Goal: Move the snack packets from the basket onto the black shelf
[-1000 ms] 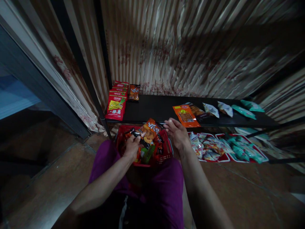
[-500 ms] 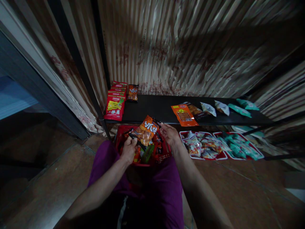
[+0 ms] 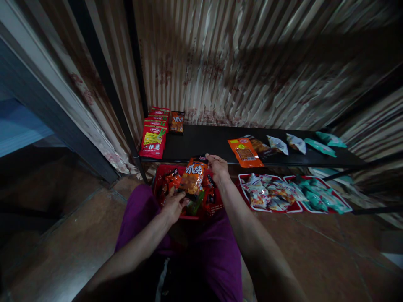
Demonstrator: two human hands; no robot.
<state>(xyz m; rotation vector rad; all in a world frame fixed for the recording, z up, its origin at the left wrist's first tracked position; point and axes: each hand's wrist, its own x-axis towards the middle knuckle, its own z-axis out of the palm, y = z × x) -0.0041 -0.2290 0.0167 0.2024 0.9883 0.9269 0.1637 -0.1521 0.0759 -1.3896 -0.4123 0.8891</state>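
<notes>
A red plastic basket full of snack packets sits on the floor between my knees, against a low black shelf. My right hand pinches the top edge of an orange snack packet and holds it upright above the basket. My left hand is curled at the basket's near rim, fingers touching the bottom of that packet and the packets beneath; what it grips is unclear.
On the shelf lie a stack of red packets and a small orange packet at the left, a flat orange packet and several pale and teal packets to the right. Red trays of packets sit below. A corrugated wall stands behind.
The right hand came in from the right, took the orange packet by its top edge and lifted it upright. The left hand slid back from the pile to the basket's near rim.
</notes>
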